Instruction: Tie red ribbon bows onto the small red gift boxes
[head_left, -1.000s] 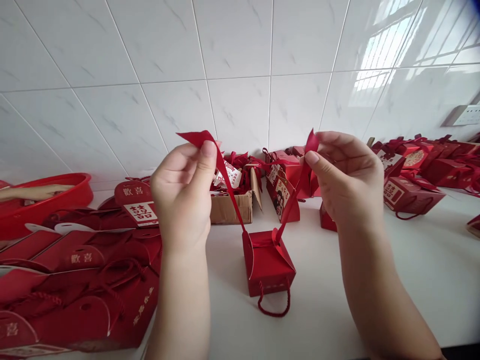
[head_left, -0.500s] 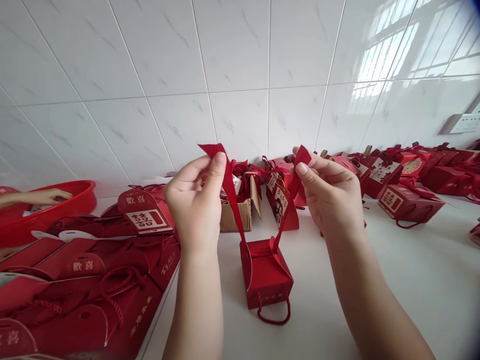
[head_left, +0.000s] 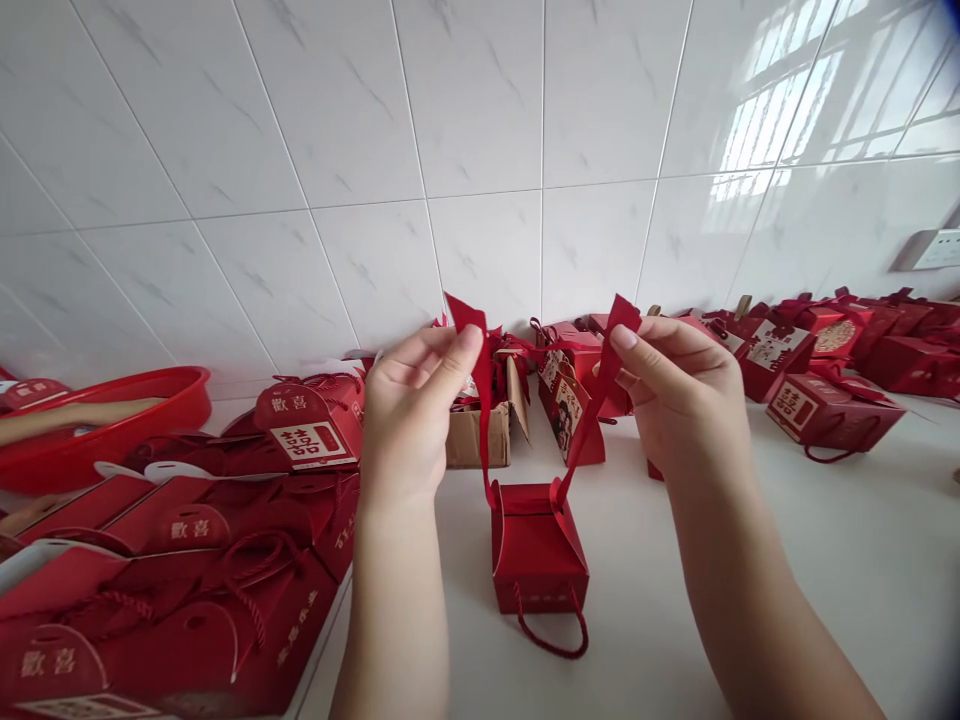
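A small red gift box [head_left: 541, 560] sits on the white table [head_left: 622, 620], its top flaps folded inward and a twisted cord handle [head_left: 553, 650] drooping at the front. One red ribbon [head_left: 485, 420] runs through the top, an end rising from each side. My left hand [head_left: 420, 415] pinches the left end between thumb and fingers. The right end is pinched in my right hand [head_left: 686, 400], level with the other. Both ends stand up above the thumbs, and the ribbon forms a V over the box.
Flat and half-folded red boxes [head_left: 187, 590] cover the left side. Behind them, another person's arm [head_left: 82, 418] reaches into a red basin [head_left: 172, 395]. An open cardboard box [head_left: 478, 440] with ribbons stands by the tiled wall. Finished-looking red boxes [head_left: 836, 410] line the right.
My hands have come slightly closer together, the left one moving right, both still holding the ribbon ends. The box has turned a little. The other person's hand has sunk lower in the basin.
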